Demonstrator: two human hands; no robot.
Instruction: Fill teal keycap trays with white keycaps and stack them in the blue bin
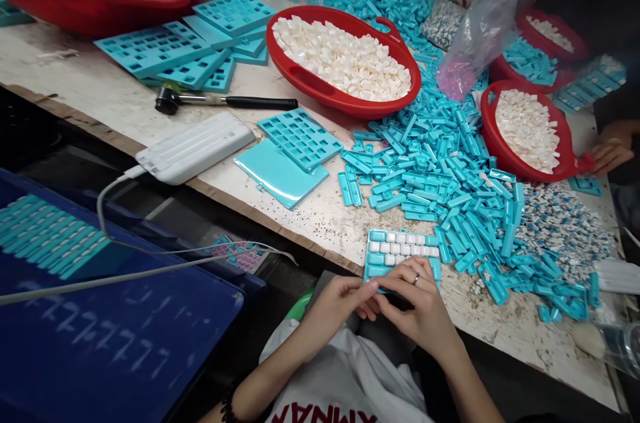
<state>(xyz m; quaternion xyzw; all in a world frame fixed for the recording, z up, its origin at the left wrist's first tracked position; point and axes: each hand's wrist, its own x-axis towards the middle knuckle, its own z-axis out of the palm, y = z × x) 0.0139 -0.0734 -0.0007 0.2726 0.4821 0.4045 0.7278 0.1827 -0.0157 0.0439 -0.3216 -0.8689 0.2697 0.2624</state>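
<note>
In front of me at the table's edge lies a small turquoise keyboard-shaped tray (374,259), with white square keycaps (397,249) and turquoise bar keys set in its upper rows. My left hand (345,299) is at its lower left corner, thumb and fingers pinched. My right hand (417,293), with a ring, covers the lower part of the tray, its fingers curled and its fingertips close to the left thumb. Whatever may be between the fingertips is hidden. Right beside the tray spreads a heap of loose turquoise bar keys (425,176).
Red bowls of white keycaps, one at the centre (345,103), stand behind. A mallet (260,103), white power strip (195,146), turquoise panels (285,186) and small switch-like parts (560,229) lie around. A blue bin (165,316) is at left; co-workers' hands (615,149) show at right.
</note>
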